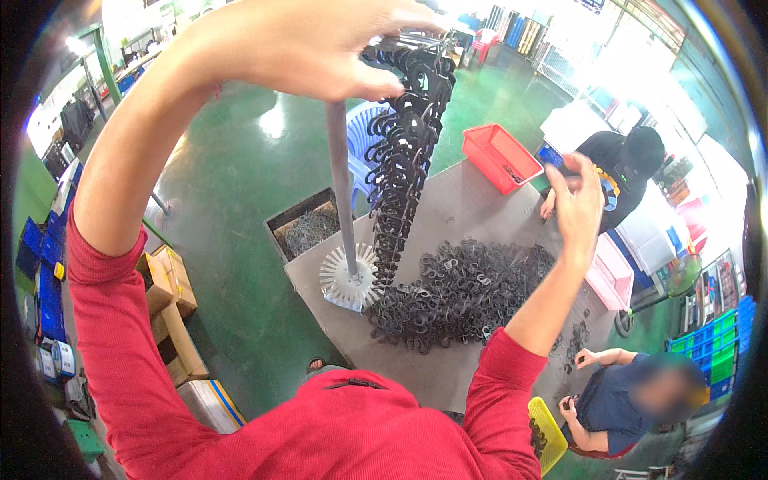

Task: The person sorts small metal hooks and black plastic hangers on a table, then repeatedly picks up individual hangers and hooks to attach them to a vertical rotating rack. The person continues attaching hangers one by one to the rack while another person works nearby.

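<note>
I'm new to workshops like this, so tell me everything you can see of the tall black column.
The column is packed with black, curved, hook-like pieces, perhaps plastic, with thin wire-like strands among them. In this wide view it slants, broad at the top, narrowing toward the pile on the table. A grey pole stands to its left. The left hand is at its top; whether they touch is unclear.

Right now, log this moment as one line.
left hand: raised near top of hung black hooks, contact unclear | right hand: raised, half-curled, holding nothing | grey table: heap of loose black hooks
</note>
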Demonstrator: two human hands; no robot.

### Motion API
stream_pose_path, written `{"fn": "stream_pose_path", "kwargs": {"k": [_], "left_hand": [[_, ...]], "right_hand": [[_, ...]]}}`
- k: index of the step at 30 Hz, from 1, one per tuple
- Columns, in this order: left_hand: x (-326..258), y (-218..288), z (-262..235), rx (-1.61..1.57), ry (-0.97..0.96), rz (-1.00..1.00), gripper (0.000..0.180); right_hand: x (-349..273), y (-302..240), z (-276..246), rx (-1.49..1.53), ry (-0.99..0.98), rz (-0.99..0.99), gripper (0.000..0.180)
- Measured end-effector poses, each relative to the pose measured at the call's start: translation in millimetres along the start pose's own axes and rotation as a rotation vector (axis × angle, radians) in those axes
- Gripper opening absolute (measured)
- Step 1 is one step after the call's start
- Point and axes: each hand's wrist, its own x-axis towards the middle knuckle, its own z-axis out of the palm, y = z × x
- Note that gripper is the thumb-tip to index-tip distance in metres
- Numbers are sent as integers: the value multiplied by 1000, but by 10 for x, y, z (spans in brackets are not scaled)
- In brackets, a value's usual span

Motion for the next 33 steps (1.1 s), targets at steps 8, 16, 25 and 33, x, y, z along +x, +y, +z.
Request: {"fn": "stream_pose_path", "kwargs": {"k": [8, 16, 25, 33], "left_hand": [[182, 98, 14, -108, -69, 84, 26], [132, -1, 203, 176, 27, -1, 33], [-89, -159, 135, 63, 130, 101, 47], [47, -10, 180, 156, 96, 104, 35]], "right_hand": [[-154, -1389, 873, 167, 303, -502, 23], [-96, -1054, 765, 1353, -367, 117, 15], [94, 253, -145, -320, -53, 220, 25], [-182, -961, 601, 289, 153, -288, 24]]}}
